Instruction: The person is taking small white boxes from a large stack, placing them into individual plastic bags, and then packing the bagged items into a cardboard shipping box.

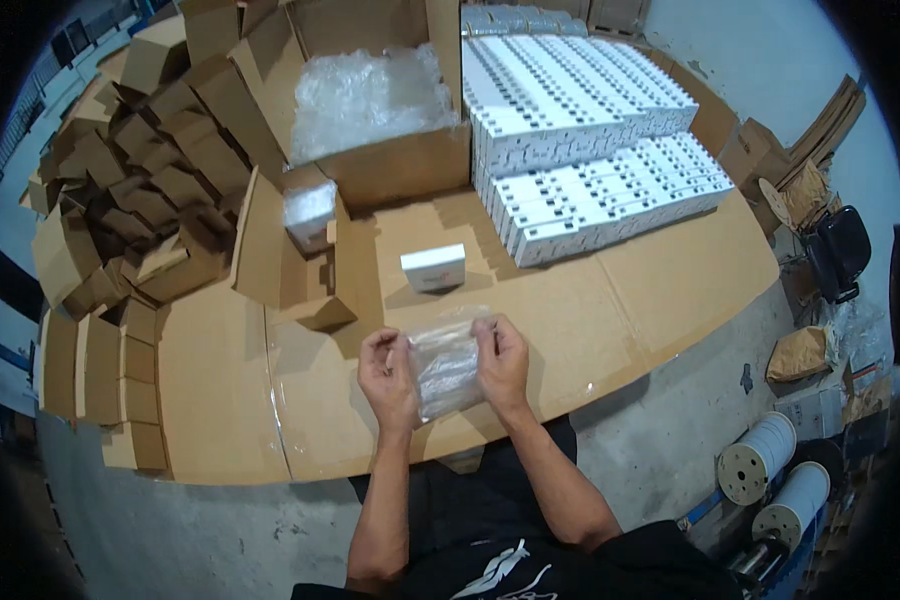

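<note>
Between my two hands hangs a clear plastic bubble bag, wrinkled and see-through, above the table's near edge. My left hand pinches its upper left corner, fingers curled. On the other side, my right hand grips the upper right edge between thumb and fingers. Just beyond the bag, a small white box stands on the cardboard-covered table. To its left is an open brown carton, with a white box wrapped in clear plastic inside at its far end.
Stacked rows of white boxes fill the back right of the table. A large open carton holds clear bubble bags at the back. Many open brown cartons are piled at left. Cable spools stand on the floor at right.
</note>
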`<state>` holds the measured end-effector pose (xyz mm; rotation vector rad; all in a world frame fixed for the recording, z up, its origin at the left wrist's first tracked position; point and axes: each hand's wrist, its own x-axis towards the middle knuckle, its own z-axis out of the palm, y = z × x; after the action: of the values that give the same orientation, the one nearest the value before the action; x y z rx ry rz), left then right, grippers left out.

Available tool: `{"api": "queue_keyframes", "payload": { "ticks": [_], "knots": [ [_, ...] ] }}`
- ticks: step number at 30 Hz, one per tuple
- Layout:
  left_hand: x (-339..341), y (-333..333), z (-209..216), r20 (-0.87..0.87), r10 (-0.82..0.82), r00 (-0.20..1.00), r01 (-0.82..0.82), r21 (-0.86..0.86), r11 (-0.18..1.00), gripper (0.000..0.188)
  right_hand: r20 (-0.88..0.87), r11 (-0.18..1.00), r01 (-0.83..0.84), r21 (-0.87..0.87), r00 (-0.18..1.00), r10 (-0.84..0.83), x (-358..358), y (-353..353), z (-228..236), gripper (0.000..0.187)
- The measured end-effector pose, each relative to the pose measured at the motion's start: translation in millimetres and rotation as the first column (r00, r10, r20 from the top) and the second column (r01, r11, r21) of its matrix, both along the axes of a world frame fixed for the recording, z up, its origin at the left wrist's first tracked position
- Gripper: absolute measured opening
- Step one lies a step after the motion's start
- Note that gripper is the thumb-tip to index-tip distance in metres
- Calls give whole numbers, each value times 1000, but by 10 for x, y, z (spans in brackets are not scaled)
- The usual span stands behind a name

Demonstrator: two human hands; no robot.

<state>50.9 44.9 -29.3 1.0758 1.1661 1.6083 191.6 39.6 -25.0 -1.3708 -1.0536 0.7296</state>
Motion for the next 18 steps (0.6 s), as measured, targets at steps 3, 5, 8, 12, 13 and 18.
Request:
{"api": "queue_keyframes", "payload": {
  "ticks": [3, 5, 8, 12, 13, 18],
  "knots": [
    [-73, 68, -22, 84, 113, 990, -110, -44, 993, 17, -51, 998, 53, 45, 997, -50, -11, -5, 86, 29],
    [-73, -20, 178, 237, 59, 970, -39, -88, 995, 21, -56, 995, 71, 74, 996, -67, -33, -38, 72, 29],
    [-83, -71, 187, 297, -93, 950, 140, -144, 980, 34, 26, 992, 104, 77, 994, -107, -84, -74, 37, 29],
    [-17, -57, 180, -347, -46, 937, -34, -222, 974, 35, -122, 994, 76, 76, 990, -66, -102, -117, 58, 30],
    [-28, -52, 175, -283, -13, 959, -43, -191, 981, 33, -193, 997, 55, 47, 980, -44, -98, -122, 81, 30],
    [14, -41, 191, -213, -211, 954, 144, -292, 946, 32, -180, 997, -9, 77, 983, 23, -104, -113, 64, 32]
  ]
}}
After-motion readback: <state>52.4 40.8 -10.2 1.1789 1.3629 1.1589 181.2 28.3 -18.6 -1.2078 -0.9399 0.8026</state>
